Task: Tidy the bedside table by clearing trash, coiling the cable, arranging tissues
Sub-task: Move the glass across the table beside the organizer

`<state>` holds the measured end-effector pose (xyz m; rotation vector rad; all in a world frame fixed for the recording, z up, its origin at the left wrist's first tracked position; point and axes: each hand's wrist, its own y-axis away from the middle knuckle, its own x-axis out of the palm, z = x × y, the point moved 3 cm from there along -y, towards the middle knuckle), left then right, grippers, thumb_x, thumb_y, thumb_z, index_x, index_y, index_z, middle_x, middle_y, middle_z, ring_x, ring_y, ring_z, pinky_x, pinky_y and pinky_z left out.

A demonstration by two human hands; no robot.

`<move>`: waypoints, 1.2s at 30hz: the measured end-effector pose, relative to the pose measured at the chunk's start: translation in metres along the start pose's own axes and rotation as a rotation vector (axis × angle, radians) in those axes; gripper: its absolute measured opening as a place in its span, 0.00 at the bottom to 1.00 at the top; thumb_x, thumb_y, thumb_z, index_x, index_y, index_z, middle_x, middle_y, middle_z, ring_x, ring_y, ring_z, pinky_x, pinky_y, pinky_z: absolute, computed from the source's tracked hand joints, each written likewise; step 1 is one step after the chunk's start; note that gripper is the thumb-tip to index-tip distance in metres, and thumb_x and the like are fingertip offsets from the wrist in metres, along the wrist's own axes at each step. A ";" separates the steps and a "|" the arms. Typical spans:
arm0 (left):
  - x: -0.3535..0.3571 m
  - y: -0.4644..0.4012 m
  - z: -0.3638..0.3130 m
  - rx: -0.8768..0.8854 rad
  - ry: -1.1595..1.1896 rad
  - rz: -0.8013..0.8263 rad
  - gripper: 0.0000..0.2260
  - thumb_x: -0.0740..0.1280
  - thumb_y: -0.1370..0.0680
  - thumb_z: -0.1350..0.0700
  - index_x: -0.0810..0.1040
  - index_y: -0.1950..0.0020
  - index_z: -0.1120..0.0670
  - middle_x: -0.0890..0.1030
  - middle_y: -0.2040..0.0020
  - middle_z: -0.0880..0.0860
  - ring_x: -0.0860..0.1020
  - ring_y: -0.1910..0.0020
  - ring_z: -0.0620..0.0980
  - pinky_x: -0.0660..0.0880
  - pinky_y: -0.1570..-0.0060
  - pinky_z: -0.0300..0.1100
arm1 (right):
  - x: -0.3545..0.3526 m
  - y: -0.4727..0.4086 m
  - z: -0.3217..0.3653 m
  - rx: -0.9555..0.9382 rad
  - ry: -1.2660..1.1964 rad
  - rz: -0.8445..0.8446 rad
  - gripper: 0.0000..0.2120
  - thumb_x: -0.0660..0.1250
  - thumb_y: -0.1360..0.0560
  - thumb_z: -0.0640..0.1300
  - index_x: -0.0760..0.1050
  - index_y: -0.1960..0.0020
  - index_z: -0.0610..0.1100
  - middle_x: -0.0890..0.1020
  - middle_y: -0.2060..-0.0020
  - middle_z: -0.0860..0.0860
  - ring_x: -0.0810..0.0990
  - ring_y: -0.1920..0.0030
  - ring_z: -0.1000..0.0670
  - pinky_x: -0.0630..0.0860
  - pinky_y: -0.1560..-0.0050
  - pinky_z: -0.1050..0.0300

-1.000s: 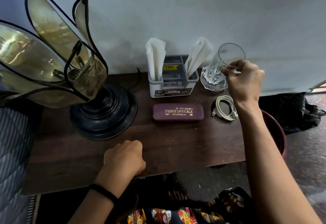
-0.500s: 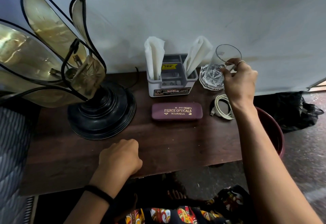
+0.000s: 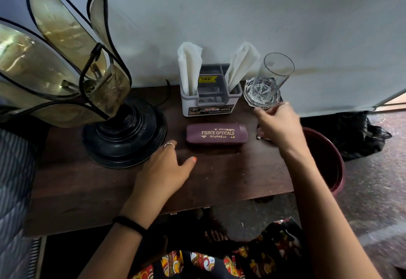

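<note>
Two folded white tissues (image 3: 189, 67) stand upright in a grey plastic holder (image 3: 211, 102) at the back of the dark wooden table (image 3: 219, 179). A clear drinking glass (image 3: 274, 74) stands on a cut-glass dish (image 3: 249, 94) to the holder's right. My right hand (image 3: 279, 127) hovers just in front of the glass, fingers loose and blurred, holding nothing. It covers the coiled white cable, of which only a plug tip (image 3: 259, 136) shows. My left hand (image 3: 164, 168) lies open on the table between the lamp base and a maroon spectacle case (image 3: 216, 134).
A large petal-shaped lamp with a black round base (image 3: 125, 138) fills the table's left side. A maroon bin (image 3: 329, 160) stands on the floor at the table's right edge, with a black plastic bag (image 3: 356, 133) behind it. Striped bedding lies at far left.
My right hand has let go of the glass rim and dropped down over the cable. My left hand has opened from a fist and slid forward toward the spectacle case.
</note>
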<state>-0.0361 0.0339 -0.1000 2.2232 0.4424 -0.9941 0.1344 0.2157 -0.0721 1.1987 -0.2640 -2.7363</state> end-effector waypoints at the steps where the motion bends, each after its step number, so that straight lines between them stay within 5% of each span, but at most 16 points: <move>1: 0.003 -0.001 -0.004 0.023 0.064 0.031 0.34 0.65 0.26 0.40 0.59 0.25 0.52 0.65 0.26 0.52 0.65 0.28 0.53 0.65 0.32 0.49 | 0.009 0.002 -0.004 0.055 0.032 0.124 0.21 0.65 0.27 0.54 0.74 0.49 0.35 0.83 0.55 0.39 0.82 0.50 0.37 0.79 0.45 0.42; 5: 0.018 -0.005 -0.013 0.075 0.235 0.134 0.41 0.67 0.27 0.41 0.47 0.22 0.50 0.54 0.22 0.48 0.57 0.24 0.48 0.56 0.30 0.42 | 0.034 0.011 -0.007 0.053 0.243 0.309 0.25 0.64 0.25 0.56 0.72 0.40 0.36 0.79 0.42 0.37 0.78 0.41 0.38 0.75 0.44 0.51; 11: 0.031 -0.008 -0.015 0.034 0.374 0.224 0.45 0.69 0.28 0.41 0.43 0.22 0.48 0.51 0.21 0.47 0.56 0.24 0.47 0.56 0.32 0.39 | 0.042 0.015 0.001 -0.021 0.346 0.310 0.20 0.62 0.23 0.54 0.74 0.45 0.36 0.80 0.44 0.37 0.78 0.43 0.39 0.65 0.55 0.58; 27: 0.022 -0.008 -0.011 0.030 0.270 -0.048 0.37 0.68 0.25 0.47 0.53 0.23 0.56 0.60 0.23 0.53 0.59 0.26 0.51 0.58 0.30 0.42 | 0.050 0.011 0.012 -0.112 0.386 0.281 0.19 0.64 0.24 0.53 0.71 0.44 0.38 0.78 0.43 0.37 0.77 0.43 0.37 0.71 0.51 0.51; 36: 0.019 0.006 -0.031 0.117 0.280 -0.284 0.32 0.65 0.23 0.53 0.55 0.24 0.57 0.55 0.22 0.54 0.53 0.23 0.49 0.52 0.28 0.40 | 0.025 0.030 0.023 -0.204 0.236 0.124 0.14 0.59 0.28 0.36 0.78 0.46 0.40 0.82 0.48 0.38 0.78 0.46 0.37 0.72 0.52 0.53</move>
